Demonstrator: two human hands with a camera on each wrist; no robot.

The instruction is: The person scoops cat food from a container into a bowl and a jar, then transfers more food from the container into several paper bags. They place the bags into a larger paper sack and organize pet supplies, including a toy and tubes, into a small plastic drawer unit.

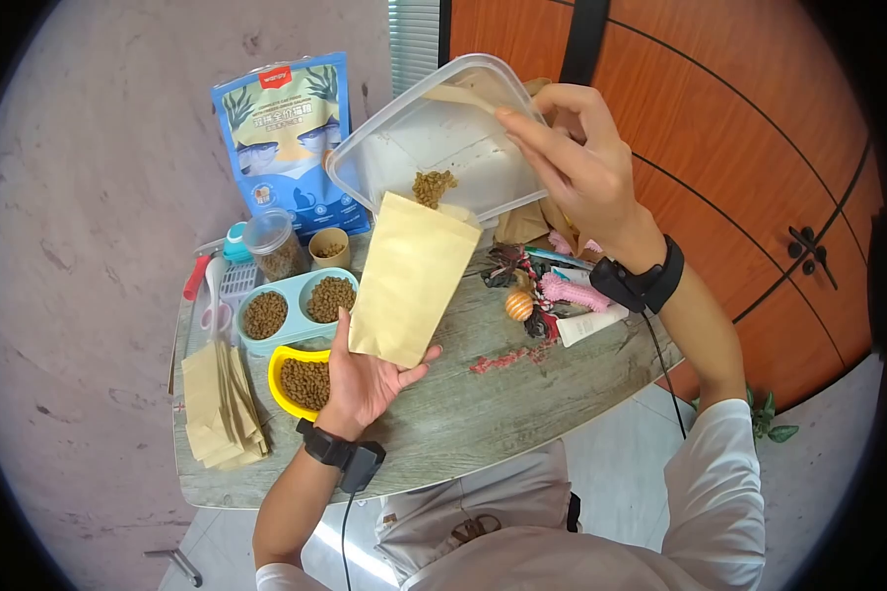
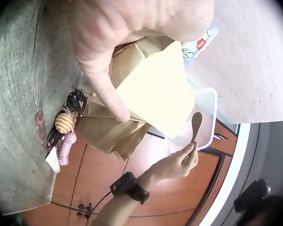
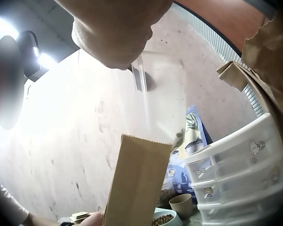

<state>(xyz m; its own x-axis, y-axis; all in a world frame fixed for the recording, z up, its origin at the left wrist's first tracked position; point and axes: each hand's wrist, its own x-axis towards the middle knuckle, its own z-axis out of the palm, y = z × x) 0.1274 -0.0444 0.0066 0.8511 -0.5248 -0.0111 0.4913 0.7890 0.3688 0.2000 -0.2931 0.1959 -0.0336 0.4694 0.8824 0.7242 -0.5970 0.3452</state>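
In the head view my left hand (image 1: 363, 386) grips a tan kraft paper bag (image 1: 411, 281) near its bottom, holding it upright above the table. Its top edge overlaps the lower wall of a clear plastic container (image 1: 384, 148). That container is tilted, with a small clump of brown kibble (image 1: 434, 187) at its low corner by the bag's mouth. My right hand (image 1: 586, 163) holds the container's rim and pinches a wooden spoon (image 1: 460, 97). From the left wrist, the spoon (image 2: 196, 123) shows in front of the container (image 2: 206, 113), with the bag (image 2: 155, 84) close under my palm.
A two-bowl feeder (image 1: 256, 342), a yellow bowl (image 1: 278, 379), a paper cup (image 1: 328, 246) and a kibble jar (image 1: 274, 246) stand at left, before a blue food pouch (image 1: 286, 148). Flat paper bags (image 1: 217, 409) lie front left; pet toys (image 1: 570, 291) lie right. White drawers (image 3: 240, 174) stand behind.
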